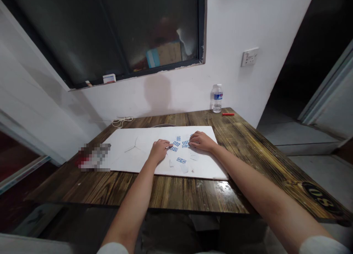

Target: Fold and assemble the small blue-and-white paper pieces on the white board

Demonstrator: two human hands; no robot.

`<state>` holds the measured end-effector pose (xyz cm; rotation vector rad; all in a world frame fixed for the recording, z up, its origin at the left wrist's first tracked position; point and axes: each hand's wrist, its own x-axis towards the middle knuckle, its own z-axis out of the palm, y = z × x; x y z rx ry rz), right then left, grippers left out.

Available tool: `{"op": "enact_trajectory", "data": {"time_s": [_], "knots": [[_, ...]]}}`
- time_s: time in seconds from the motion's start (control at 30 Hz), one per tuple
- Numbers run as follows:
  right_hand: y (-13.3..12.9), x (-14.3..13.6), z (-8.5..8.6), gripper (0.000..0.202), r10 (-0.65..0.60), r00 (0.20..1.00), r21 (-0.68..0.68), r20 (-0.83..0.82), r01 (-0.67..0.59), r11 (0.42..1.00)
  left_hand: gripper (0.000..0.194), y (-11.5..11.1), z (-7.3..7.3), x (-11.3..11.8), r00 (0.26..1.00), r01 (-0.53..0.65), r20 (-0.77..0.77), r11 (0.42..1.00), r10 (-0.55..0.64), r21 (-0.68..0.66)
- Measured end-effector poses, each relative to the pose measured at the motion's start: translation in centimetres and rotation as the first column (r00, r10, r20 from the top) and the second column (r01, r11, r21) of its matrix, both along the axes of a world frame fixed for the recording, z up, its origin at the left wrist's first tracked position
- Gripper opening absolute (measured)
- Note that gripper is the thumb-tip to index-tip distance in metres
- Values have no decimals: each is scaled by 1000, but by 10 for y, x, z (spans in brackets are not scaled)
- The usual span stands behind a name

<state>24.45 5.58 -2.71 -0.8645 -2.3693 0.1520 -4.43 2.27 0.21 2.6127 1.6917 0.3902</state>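
Observation:
Several small white paper pieces with blue line markings lie on a white board [127,162] in front of me. My left hand [159,151] reaches in from the left, thumb and forefinger closed together at the edge of a blue-marked paper piece [174,149]. Over the board's right part rests my right hand [202,141], fingers apart and slightly bent, its tips beside another blue-marked piece [185,144]. Part of one more piece is hidden behind the right fingers. Nearer to me lies a separate marked piece [181,160]. Thin dark lines are drawn on the board's left half.
Blank paper scraps [184,168] lie near the board's front edge. On the wooden table [242,151] stand a water bottle [217,98] and a red pen-like stick [228,114]. A white cord [121,120] is coiled at the back left. A blurred-out item [95,157] sits left.

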Motion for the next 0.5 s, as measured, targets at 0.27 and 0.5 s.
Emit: {"op": "enact_trajectory", "data": {"time_s": [0.27,0.5], "knots": [[0,1,0,25,-5,1000,4,1,5,1000,36,-2,5,-1,986,-169,3,985,169,46],[-1,1,1,26,7,1000,11,-2,-7,1000,41,-1,3,1,991,-16,130,997,6,76]]}}
